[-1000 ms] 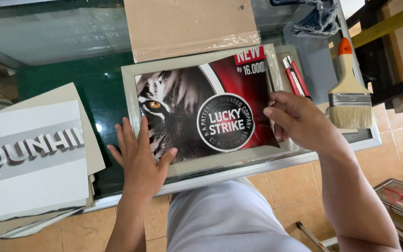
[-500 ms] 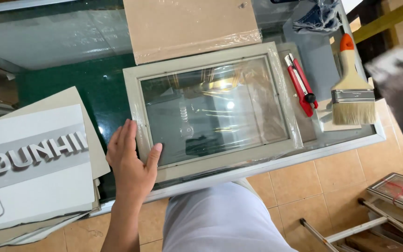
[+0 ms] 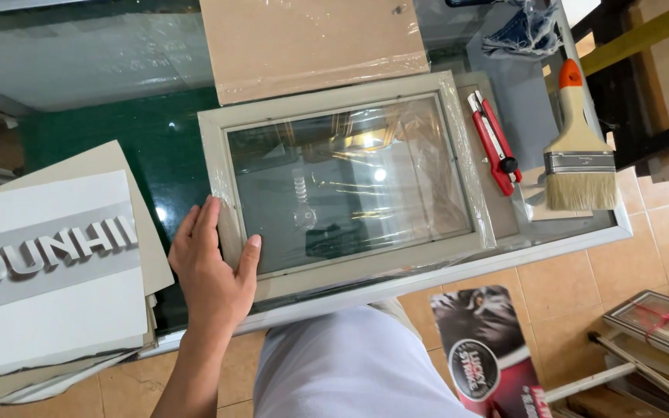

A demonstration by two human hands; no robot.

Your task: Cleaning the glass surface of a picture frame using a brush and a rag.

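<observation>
Frame (image 3: 346, 182), one, plastic-wrapped, glass empty, lies flat mid-table.
Left hand (image 3: 210, 267) flat, fingers spread, pressing frame's 8 o'clock corner; right hand unseen, grip unknown. One cutter (image 3: 494, 143), one brush (image 3: 578, 159) at 3 o'clock; one poster (image 3: 485, 352) at 5.

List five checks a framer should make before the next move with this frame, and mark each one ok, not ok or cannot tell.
1. Left hand steadies the grey frame at its corner: ok.
2. Frame lies flat on the glass table: ok.
3. Frame opening free of the print: ok.
4. Red cutter and brush lie off the frame: ok.
5. Right hand ready: cannot tell, out of view.
</observation>
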